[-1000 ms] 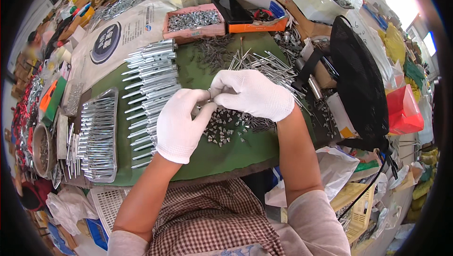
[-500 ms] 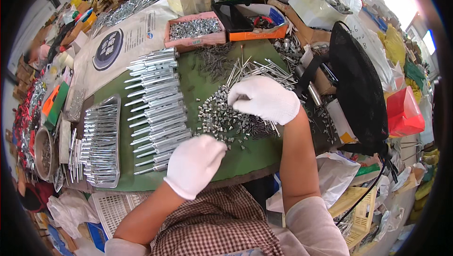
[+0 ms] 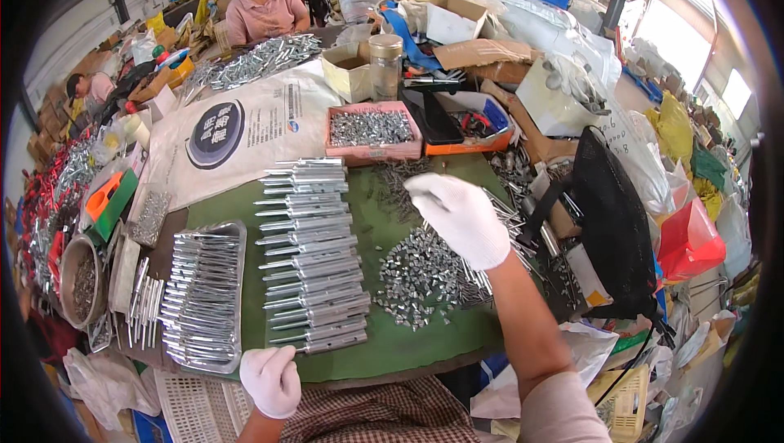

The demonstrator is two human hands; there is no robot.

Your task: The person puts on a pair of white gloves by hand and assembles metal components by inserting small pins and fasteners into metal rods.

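My gloved right hand (image 3: 464,221) reaches over the far side of the green work surface (image 3: 408,351). Its fingers are pinched together at the edge of a pile of small dark screws (image 3: 395,180); whatever is in the pinch is hidden. Closer to me lies a heap of small silvery cone-shaped metal pieces (image 3: 415,273). My gloved left hand (image 3: 271,381) is closed at the front edge, with its fingers curled in. It is near a row of metal sleeve anchors with thin shanks (image 3: 314,259) and a clear tray (image 3: 242,280) of thin metal rods.
Beyond the screws stand a pink box (image 3: 376,151) of small metal parts and an orange box (image 3: 467,147). A black mesh bag (image 3: 608,222) borders the right side. A printed white sack (image 3: 269,129) lies at far left. One person (image 3: 265,10) sits across the table.
The view has tilted up. My right hand has moved from over the cone-shaped pieces to the dark screws. My left hand has drawn back left, to the front edge.
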